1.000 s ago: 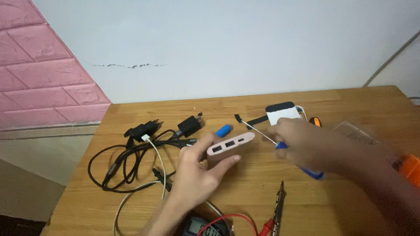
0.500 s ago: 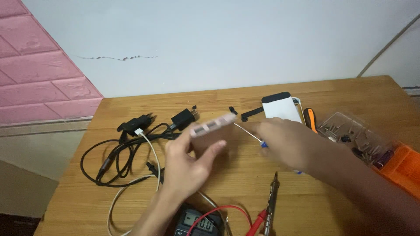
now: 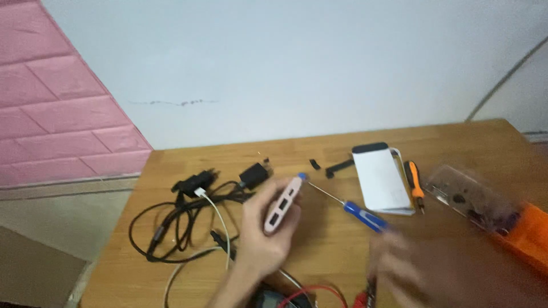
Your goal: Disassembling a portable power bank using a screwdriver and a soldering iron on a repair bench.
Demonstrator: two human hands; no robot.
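Note:
My left hand (image 3: 260, 239) grips a slim pinkish device with ports along its side (image 3: 282, 205), tilted up over the wooden table (image 3: 456, 142). A screwdriver with a blue handle (image 3: 365, 217) points its thin shaft at the device's upper end, where a small blue piece sits. My right hand (image 3: 399, 265) is blurred at the lower right, with its fingers closed on the rear end of the blue handle.
A tangle of black and white cables (image 3: 182, 222) and a black charger (image 3: 254, 174) lie to the left. A white power bank (image 3: 382, 179), an orange screwdriver (image 3: 415, 185) and a clear-lidded orange parts box (image 3: 485, 205) lie to the right. A multimeter (image 3: 274, 299) with red leads sits at the near edge.
My right hand has slid back and down along the screwdriver to the handle's end. My left hand has turned the pinkish device more upright. The view has shifted a little.

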